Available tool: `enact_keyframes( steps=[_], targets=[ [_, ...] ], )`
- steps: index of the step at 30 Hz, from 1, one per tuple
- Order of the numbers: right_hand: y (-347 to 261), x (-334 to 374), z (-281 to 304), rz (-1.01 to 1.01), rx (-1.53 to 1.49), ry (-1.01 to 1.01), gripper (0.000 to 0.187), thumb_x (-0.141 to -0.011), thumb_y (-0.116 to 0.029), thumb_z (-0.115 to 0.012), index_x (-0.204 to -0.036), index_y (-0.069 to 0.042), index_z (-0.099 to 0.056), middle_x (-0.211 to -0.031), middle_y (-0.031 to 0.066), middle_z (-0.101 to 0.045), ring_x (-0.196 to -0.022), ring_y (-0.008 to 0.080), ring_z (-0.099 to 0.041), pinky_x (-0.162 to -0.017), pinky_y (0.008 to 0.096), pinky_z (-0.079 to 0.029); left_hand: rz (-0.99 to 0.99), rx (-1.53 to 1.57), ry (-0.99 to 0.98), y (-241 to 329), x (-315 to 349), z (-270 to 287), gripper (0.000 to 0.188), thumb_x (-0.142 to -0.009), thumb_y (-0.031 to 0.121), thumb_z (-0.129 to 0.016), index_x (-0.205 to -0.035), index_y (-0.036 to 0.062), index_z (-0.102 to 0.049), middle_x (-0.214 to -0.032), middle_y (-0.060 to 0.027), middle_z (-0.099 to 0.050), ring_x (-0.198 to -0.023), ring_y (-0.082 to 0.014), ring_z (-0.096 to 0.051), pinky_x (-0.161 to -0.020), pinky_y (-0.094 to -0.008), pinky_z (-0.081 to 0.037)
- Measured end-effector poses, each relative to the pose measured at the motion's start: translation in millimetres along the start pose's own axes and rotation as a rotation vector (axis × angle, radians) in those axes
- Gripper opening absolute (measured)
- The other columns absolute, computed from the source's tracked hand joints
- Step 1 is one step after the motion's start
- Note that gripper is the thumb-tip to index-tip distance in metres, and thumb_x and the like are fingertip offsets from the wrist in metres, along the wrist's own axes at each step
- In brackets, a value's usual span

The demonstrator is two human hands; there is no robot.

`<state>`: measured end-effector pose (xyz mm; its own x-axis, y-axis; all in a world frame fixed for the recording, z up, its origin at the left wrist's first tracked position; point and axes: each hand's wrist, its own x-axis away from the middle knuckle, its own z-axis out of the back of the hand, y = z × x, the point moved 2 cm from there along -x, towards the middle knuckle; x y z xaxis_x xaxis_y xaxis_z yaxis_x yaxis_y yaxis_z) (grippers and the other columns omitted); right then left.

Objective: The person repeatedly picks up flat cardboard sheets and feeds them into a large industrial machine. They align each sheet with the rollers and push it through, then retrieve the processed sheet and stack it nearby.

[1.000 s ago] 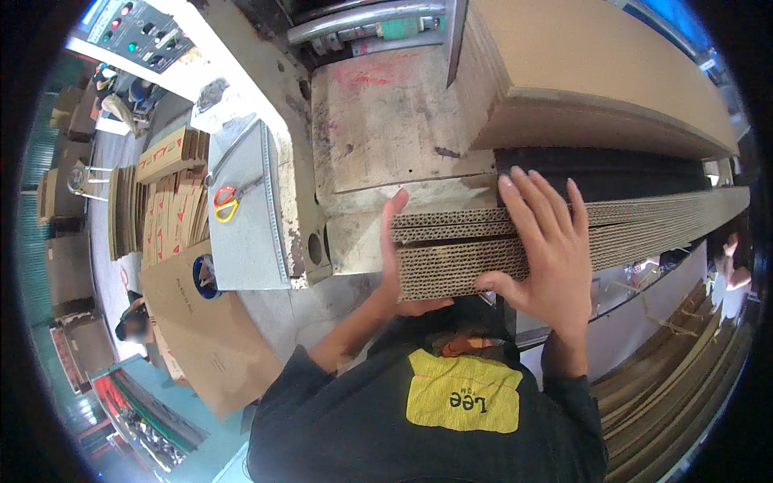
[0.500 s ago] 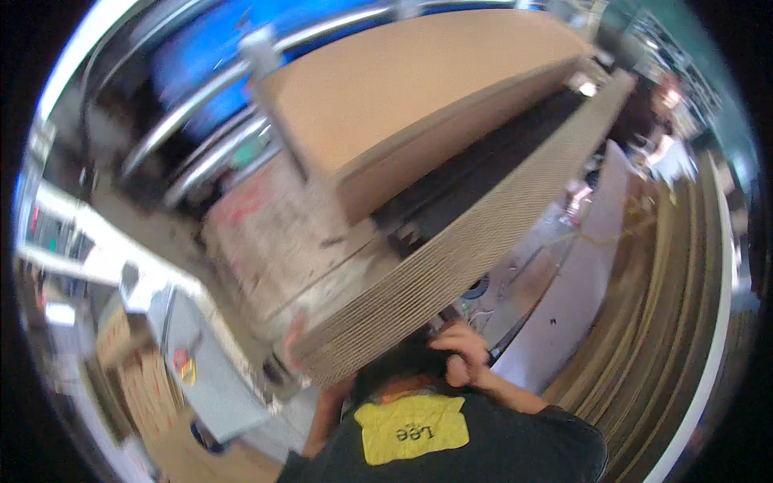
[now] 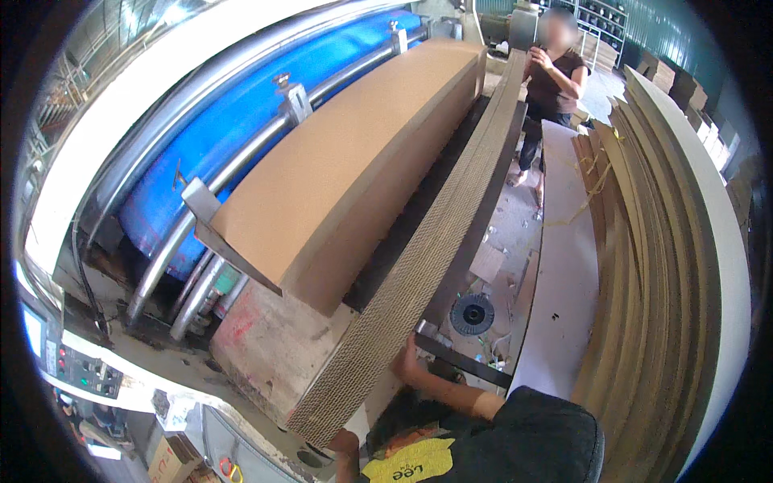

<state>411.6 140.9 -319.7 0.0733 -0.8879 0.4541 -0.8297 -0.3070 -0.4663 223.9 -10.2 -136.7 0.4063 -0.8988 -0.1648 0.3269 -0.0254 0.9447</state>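
Note:
A long stack of corrugated cardboard sheets (image 3: 419, 266) slants from just in front of me to the far right, its fluted edges showing. My left hand (image 3: 345, 444) grips its near end at the lower corner, with the fingers largely tucked out of sight. Against the stack's right side, beside a small metal bracket (image 3: 431, 330), rests my right hand (image 3: 408, 362); its fingers are mostly hidden. Left of this stack, a thick pile of flat brown cardboard (image 3: 346, 137) lies along the machine. At the far end stands a co-worker (image 3: 560, 80) with raised hands close to the stack.
A machine with a big blue roller (image 3: 161, 209) and steel bars runs along the left. Its control panel (image 3: 88, 370) is at lower left. Tall leaning cardboard sheets (image 3: 644, 282) line the right, beside a pale sheet (image 3: 564, 306). A dark round wheel (image 3: 472, 314) sits low between.
My view has swung and steadied. My right hand, apart from the stack before, is now against its side. The near end of the stack appears lower in view.

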Motion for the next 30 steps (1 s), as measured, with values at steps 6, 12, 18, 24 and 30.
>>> enact_keyframes(
  steps=[6,12,18,24,30],
  targets=[
    [-32,-14,-14,-0.013,-0.286,0.052,0.105,-0.084,-0.091,-0.032,-0.158,-0.018,-0.031,-0.162,0.0116,-0.033,-0.146,0.0363,-0.033,-0.119,0.0583,-0.024,-0.079,-0.075,0.129,13,-24,-9,0.076,-0.097,0.043,-0.061,-0.148,-0.0070,-0.035,-0.148,-0.0221,-0.043,-0.136,-0.0329,-0.043,-0.115,-0.0439,-0.032],
    [-68,32,-41,0.096,-0.257,-0.176,0.098,-0.088,-0.087,-0.033,-0.159,-0.019,-0.029,-0.159,0.0095,-0.037,-0.146,0.0340,-0.033,-0.117,0.0536,-0.029,-0.167,-0.203,0.249,87,-88,6,0.072,-0.101,0.042,-0.056,-0.149,-0.0081,-0.035,-0.149,-0.0225,-0.043,-0.137,-0.0326,-0.043,-0.116,-0.0430,-0.032],
    [-117,52,-86,0.173,0.012,0.053,0.092,-0.095,-0.077,-0.039,-0.158,-0.010,-0.030,-0.158,0.0088,-0.038,-0.144,0.0286,-0.036,-0.118,0.0440,-0.030,0.019,0.127,0.194,156,-182,-10,0.071,-0.105,0.048,-0.048,-0.148,-0.0071,-0.038,-0.148,-0.0202,-0.048,-0.131,-0.0308,-0.052,-0.110,-0.0403,-0.041],
    [-216,62,-140,0.306,0.263,0.143,0.093,-0.096,-0.059,-0.057,-0.150,0.012,-0.031,-0.152,0.0220,-0.043,-0.138,0.0282,-0.045,-0.113,0.0420,-0.037,0.268,0.536,-0.142,140,-289,-47,0.070,-0.103,0.056,-0.048,-0.145,0.0000,-0.046,-0.139,-0.0147,-0.059,-0.120,-0.0269,-0.063,-0.095,-0.0386,-0.054],
    [-280,47,-175,0.399,0.228,0.368,0.086,-0.092,-0.049,-0.064,-0.141,0.016,-0.036,-0.138,0.0276,-0.052,-0.127,0.0324,-0.054,-0.108,0.0390,-0.041,0.465,0.609,-0.427,115,-348,-94,0.071,-0.100,0.064,-0.045,-0.142,0.0075,-0.051,-0.137,-0.0098,-0.062,-0.120,-0.0251,-0.063,-0.094,-0.0422,-0.055]
  ],
)
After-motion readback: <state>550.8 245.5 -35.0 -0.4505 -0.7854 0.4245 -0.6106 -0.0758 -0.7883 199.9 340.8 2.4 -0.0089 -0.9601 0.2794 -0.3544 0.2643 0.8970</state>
